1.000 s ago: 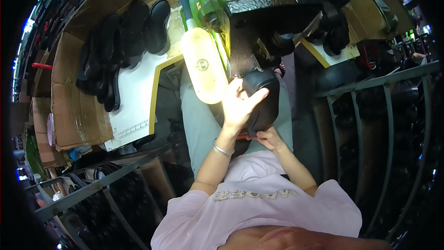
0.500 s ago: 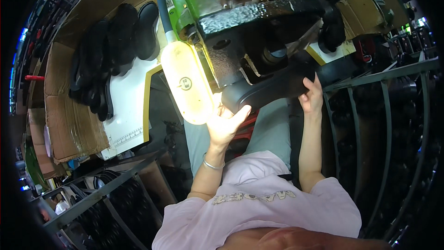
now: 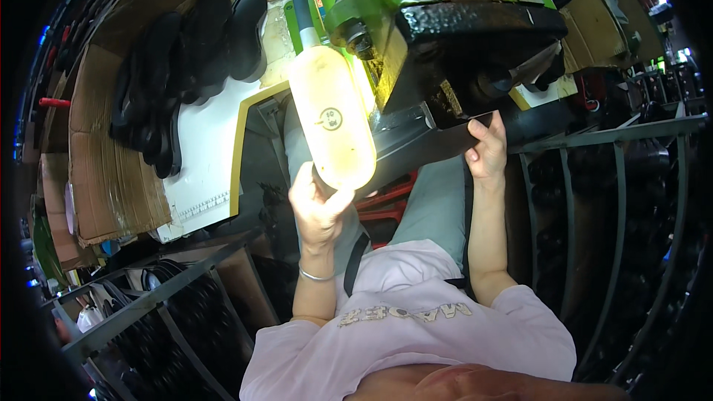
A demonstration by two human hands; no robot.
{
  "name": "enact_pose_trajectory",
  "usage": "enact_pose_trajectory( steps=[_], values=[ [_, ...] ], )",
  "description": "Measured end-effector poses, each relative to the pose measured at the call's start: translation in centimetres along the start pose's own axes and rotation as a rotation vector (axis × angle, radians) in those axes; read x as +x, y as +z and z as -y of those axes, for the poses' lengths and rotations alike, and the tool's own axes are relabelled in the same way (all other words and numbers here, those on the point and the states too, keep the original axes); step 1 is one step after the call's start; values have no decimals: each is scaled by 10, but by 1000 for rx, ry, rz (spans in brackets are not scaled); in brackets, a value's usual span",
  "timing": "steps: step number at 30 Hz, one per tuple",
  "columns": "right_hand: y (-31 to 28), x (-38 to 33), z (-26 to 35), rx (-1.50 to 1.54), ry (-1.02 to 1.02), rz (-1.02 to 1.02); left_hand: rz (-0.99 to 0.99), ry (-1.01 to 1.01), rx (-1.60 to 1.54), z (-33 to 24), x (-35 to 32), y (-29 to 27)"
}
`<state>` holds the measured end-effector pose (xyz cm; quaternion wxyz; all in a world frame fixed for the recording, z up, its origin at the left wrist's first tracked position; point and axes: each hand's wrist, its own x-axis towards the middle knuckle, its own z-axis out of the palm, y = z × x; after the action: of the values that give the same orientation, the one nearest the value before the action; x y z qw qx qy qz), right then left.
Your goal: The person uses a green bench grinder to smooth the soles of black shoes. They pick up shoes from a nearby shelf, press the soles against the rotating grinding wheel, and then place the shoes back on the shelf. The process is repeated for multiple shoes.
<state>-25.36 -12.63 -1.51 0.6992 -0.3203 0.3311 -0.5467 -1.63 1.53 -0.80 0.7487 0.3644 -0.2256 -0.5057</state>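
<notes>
A long black shoe sole stretches between my two hands, just below the dark head of a green machine. My left hand is closed round the sole's left end, which the bright oval lamp partly hides. At the other end, my right hand pinches the sole's edge between thumb and fingers. The sole's upper edge lies against the machine's working part; whether it is pressed there I cannot tell.
Several black soles are stacked on a white board at the left, inside a cardboard surround. Metal racks stand on both sides, the right one with a grey rail. A red stool shows between my legs.
My left hand has moved left and slightly down, and the sole's left end has gone behind the lamp. The sole is turned more edge-on. The machine and lamp appear shifted right in view.
</notes>
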Motion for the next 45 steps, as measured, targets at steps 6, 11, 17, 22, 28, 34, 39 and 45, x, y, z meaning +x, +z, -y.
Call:
enact_pose_trajectory(
  steps=[6,11,17,22,28,34,39,45],
  values=[
    [9,-9,-10,-5,13,62,17,-35,-71,-9,-7,-17],
    [6,-13,-10,-67,-42,91,70,-47,6,-13,-9,-27],
    [-19,8,8,-73,-118,52,73,-41,105,8,7,9],
    [-4,6,3,-78,-57,70,9,41,76,2,10,-10],
    [18,-2,-8,-61,26,79,-45,34,62,-11,-7,-21],
    [44,-10,-29,-62,90,153,-100,-46,1,-20,-30,-60],
    [51,-13,-33,-241,-70,284,191,-200,936,-28,-21,-96],
    [29,-9,-16,-206,-151,250,153,386,1251,-17,16,17]
  ],
)
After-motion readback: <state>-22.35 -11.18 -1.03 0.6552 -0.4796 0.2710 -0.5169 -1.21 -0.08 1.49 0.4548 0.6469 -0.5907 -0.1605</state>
